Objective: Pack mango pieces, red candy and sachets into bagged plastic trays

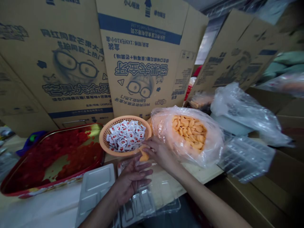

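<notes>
Grip on the orange piece (144, 156) is shared and not fully legible: the right hand (159, 152) curves over it from above, while the left hand (131, 183) lies palm-up and partly curled beneath it. The piece sits between the two sets of fingers; whether it is pinched or merely resting cannot be told. It lies just beside the rim of an orange woven plastic basket (148, 130) filled with small white-and-red wrapped sachets (124, 136).

Risks noted: a loose hold could drop the piece onto the clear blister trays (140, 202) under the hands. A knock from the right hand, so close to the rim, could shift the basket and scatter sachets. The open clear plastic bag (213, 139) of orange pieces (188, 133) slumps against the basket, so its contents could spill if disturbed. Bare hands on unwrapped food present a hygiene concern.

Surface: a pale tabletop (201, 172) carries a red-rimmed tray (23, 191) of red pulp (68, 152) and a white moulded compartment tray (96, 186). Room: printed cardboard cartons (147, 53) stand propped behind, and crumpled plastic bags (247, 114) lie to the right.
</notes>
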`<control>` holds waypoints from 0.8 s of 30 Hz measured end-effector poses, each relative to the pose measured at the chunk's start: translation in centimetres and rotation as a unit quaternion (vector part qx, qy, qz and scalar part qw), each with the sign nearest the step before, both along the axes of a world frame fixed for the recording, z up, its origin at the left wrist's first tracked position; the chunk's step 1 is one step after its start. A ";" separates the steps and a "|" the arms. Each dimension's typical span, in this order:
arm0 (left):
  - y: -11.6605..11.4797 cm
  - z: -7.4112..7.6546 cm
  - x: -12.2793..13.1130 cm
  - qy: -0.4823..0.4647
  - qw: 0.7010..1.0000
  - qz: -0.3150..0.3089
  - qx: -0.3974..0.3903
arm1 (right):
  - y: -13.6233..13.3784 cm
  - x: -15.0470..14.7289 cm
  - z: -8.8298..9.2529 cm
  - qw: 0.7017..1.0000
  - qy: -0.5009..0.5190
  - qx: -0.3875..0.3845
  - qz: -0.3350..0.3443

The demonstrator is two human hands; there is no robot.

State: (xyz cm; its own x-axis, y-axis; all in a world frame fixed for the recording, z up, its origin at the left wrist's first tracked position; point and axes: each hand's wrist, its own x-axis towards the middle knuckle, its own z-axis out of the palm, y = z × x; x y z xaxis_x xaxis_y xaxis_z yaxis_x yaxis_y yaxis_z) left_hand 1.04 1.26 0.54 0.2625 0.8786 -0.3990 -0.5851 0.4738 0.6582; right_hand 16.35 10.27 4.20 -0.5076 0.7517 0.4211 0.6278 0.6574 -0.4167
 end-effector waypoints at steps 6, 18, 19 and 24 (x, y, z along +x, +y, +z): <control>-0.1 -0.3 -0.8 0.014 1.000 0.000 -0.003 | 4.8 9.5 2.3 0.899 -0.215 -0.019 -0.380; -0.9 -0.3 -2.8 -0.001 1.000 0.020 0.011 | 6.8 15.7 0.3 0.834 -0.311 -0.108 -0.443; -1.0 -0.3 -3.1 -0.002 1.000 0.021 0.016 | 7.0 15.8 0.2 0.838 -0.312 -0.113 -0.433; -1.6 -0.5 -4.3 -0.007 0.999 0.029 0.037 | 7.2 16.4 0.4 0.854 -0.302 -0.112 -0.409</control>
State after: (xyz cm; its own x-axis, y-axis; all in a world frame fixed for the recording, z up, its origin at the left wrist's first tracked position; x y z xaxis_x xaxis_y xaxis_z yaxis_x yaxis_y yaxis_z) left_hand -3.27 -0.36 0.07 0.2165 0.9193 -0.3288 -0.6198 0.3896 0.6812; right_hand 32.72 17.49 4.57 0.1521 0.9861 0.0671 0.9837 -0.1576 0.0870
